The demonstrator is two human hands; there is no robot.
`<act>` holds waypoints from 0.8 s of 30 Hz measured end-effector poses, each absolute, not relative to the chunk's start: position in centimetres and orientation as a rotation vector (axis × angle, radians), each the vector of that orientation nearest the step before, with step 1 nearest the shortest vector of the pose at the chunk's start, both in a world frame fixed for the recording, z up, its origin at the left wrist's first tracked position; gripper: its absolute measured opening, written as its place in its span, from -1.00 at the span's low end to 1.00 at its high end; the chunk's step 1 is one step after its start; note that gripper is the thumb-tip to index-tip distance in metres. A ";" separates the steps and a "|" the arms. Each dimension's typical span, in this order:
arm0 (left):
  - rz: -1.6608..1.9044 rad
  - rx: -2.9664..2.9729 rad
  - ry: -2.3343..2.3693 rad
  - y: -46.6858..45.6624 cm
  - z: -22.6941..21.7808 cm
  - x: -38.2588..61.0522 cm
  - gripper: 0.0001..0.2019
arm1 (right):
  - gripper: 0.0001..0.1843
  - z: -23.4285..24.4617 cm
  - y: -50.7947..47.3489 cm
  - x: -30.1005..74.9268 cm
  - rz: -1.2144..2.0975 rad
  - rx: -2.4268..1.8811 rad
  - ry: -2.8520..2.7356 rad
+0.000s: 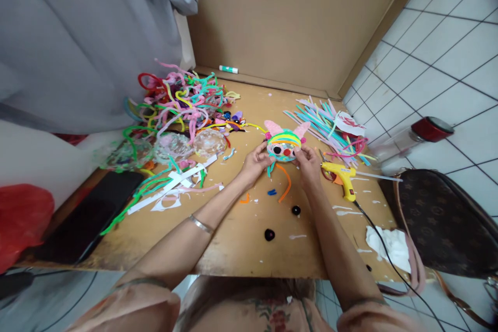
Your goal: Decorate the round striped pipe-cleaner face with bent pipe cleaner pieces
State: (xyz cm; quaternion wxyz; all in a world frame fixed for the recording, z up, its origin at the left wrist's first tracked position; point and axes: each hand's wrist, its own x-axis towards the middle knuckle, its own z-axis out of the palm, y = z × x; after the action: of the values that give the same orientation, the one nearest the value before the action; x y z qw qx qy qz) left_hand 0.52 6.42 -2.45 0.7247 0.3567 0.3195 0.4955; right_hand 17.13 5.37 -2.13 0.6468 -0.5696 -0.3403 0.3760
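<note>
Head view, only angle I've got. Left hand (256,162) and right hand (309,162) both pinched nearly closed on one pink-eared craft face (286,137), one at each side edge. Right thumb sits on its front, by an eye. Face is held up over the table (233,249), roughly mid-width.

Text check: yellow glue gun (339,168), just right of right hand, has a small label, too small to read. White-and-teal tube (228,69) at the back: label print illegible from here. White piece (350,123) on the straight pipe cleaners (317,119) has red marks, can't make out words. Brown bag (447,223), far right, shows a repeating monogram-type pattern; letters not resolvable.

Near the person: two black pieces (269,234) on bare wood, apart from each other. Orange strip (286,181) lies between the forearms.
</note>
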 end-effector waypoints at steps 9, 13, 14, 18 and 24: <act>1.093 0.787 0.711 6.3 -2.6 0.5 0.12 | -0.37 -2.2 5.3 17.2 0.820 -1.347 -0.754; 1.103 0.770 0.731 6.2 -2.5 0.4 0.09 | -0.36 -2.2 5.3 17.4 0.805 -1.340 -0.775; 1.108 0.766 0.731 6.2 -2.5 0.4 0.08 | -0.35 -2.2 5.3 17.5 0.800 -1.335 -0.776; 1.114 0.754 0.720 6.2 -2.6 0.4 0.05 | -0.34 -2.1 5.3 17.4 0.771 -1.327 -0.787; 1.116 0.760 0.730 6.3 -2.8 0.3 0.03 | -0.36 -2.1 5.3 17.5 0.776 -1.332 -0.785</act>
State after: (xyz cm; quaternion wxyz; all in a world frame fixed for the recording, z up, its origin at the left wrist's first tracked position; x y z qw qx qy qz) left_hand 0.30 6.32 -2.76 0.7198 0.3438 0.3300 0.5047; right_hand 17.47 5.31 -2.14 0.6486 -0.5860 -0.3453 0.3415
